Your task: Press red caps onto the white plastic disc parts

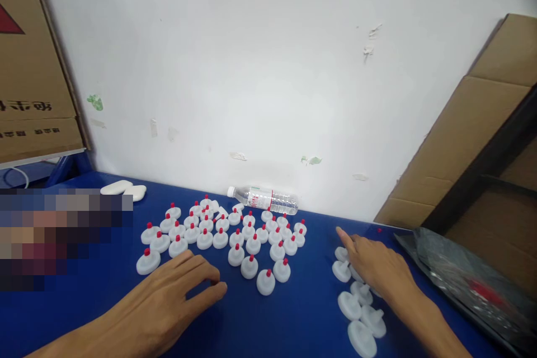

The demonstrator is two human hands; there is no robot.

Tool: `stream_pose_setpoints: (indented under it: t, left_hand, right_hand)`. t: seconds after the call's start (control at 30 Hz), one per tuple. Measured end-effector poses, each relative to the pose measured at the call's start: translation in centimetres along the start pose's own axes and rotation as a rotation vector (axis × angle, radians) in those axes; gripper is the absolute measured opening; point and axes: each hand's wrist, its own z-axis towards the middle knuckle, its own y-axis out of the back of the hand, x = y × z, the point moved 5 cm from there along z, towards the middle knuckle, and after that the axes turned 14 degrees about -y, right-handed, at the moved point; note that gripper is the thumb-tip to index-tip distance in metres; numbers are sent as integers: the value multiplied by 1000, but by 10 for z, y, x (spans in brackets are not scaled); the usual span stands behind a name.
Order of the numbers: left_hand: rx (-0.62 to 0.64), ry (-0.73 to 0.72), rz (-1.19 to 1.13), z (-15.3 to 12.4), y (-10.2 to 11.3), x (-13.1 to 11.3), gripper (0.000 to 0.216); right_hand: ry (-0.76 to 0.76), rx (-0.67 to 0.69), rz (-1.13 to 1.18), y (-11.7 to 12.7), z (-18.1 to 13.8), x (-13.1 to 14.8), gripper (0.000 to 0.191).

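Observation:
My left hand (168,302) hovers low over the blue table, fingers loosely curled and thumb apart, with nothing visible in it. Just beyond its fingers are several round white caps with red tips (178,247); more of these spread to the right, including one nearest the front (265,282). My right hand (373,263) reaches over a group of white caps without red tips (349,306). One finger of it stretches out to the left; its other fingers are largely hidden. A tiny red piece (380,230) lies just past that hand.
A clear plastic bottle (268,199) lies against the white wall. White rounded objects (135,193) rest at the back left. A dark plastic bag (465,285) and cardboard (453,140) border the right side. A large carton (37,67) stands left, above a blurred-out area.

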Motion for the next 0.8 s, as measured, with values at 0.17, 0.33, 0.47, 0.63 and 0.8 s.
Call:
stream_pose_setpoints:
  t: [0.17,0.33,0.47,0.63,0.8]
  left_hand:
    - [-39,13,-20,7,4,-1,37]
    - [-60,37,-132,2,0,-1,31]
    - [-68,52,-187,0,-3,-1,30]
    - [-72,47,-166,-1,-2,1,33]
    - [-127,48,-115,1,4,0,44]
  right_hand:
    - [21,-58,38,0,10,-5,63]
    - [55,-103,76,-6,16,-12,33]
    - [94,-184,140,-6,17,-14,32]
    - [194,-407,332,21,8,-8,36]
    - [419,-597,558,48,-34,17,36]
